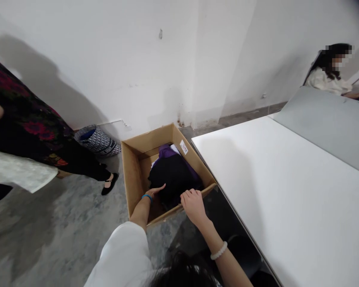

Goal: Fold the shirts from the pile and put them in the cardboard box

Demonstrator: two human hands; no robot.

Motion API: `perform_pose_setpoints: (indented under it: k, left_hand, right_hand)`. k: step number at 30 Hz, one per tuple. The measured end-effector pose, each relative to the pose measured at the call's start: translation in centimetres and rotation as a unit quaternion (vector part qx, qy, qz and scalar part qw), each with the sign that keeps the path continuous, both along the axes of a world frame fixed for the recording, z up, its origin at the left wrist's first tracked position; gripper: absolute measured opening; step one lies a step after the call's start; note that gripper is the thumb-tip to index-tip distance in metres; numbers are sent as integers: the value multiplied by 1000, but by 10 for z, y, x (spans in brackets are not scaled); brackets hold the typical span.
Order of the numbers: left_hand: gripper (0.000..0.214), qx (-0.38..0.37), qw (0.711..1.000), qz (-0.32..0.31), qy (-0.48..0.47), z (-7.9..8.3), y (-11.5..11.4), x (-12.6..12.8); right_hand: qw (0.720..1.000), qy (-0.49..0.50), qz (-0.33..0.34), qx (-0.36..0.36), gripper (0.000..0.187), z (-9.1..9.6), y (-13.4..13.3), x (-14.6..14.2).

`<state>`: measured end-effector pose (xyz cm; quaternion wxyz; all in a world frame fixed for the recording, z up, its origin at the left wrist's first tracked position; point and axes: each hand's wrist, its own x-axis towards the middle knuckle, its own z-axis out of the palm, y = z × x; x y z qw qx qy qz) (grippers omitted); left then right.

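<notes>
Open brown cardboard box point(134, 175) on grey concrete floor point(62, 223), beside white worktop point(287, 199); contents: black fabric bundle point(175, 175) over purple cloth point(166, 151); left hand point(155, 190) released, fingers flat on bundle's near edge; right hand point(193, 204) curled at bundle by box's near wall, grasp cannot be told.

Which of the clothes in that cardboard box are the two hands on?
The black cloth garment in front: the left hand lies flat on it, and the right hand is at its near edge. The purple cloth garment lies behind it, untouched.
</notes>
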<state>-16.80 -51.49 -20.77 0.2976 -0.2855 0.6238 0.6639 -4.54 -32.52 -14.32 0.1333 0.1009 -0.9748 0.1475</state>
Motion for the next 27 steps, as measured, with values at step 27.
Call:
perform_pose_setpoints:
  k: [27]
  left_hand:
    - [42, -22, 954, 99, 283, 155, 27, -18]
  right_hand:
    - [997, 57, 1, -45, 21, -11, 0, -6]
